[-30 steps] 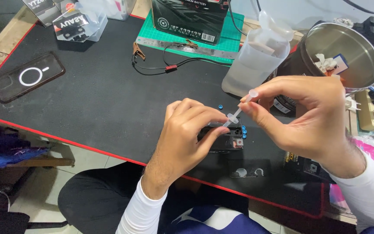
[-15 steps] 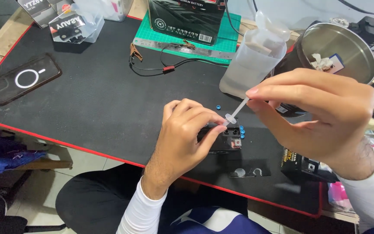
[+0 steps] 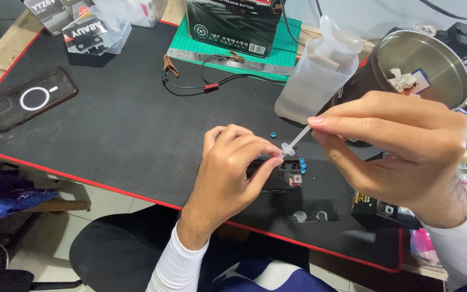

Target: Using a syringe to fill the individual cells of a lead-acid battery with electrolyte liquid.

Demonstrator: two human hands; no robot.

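Note:
My right hand (image 3: 401, 157) pinches a thin clear plastic syringe (image 3: 294, 143), tilted down to the left. Its lower tip meets the fingertips of my left hand (image 3: 233, 173), which rest on top of a small black battery (image 3: 282, 176) lying on the black desk mat (image 3: 109, 140). The battery has small blue caps (image 3: 301, 162) along its right edge. One loose blue cap (image 3: 273, 134) lies on the mat just behind it. My left hand covers most of the battery.
A translucent plastic jug (image 3: 314, 81) and a steel pot (image 3: 422, 70) stand behind my hands. A black boxed battery (image 3: 233, 24) sits on a green cutting mat (image 3: 228, 54) with clip leads (image 3: 206, 84). A phone (image 3: 31, 100) lies at left. Another small battery (image 3: 385, 211) lies at right.
My right hand has lifted and come closer to the camera, tilting the syringe more steeply toward the battery. My left hand stays on the battery.

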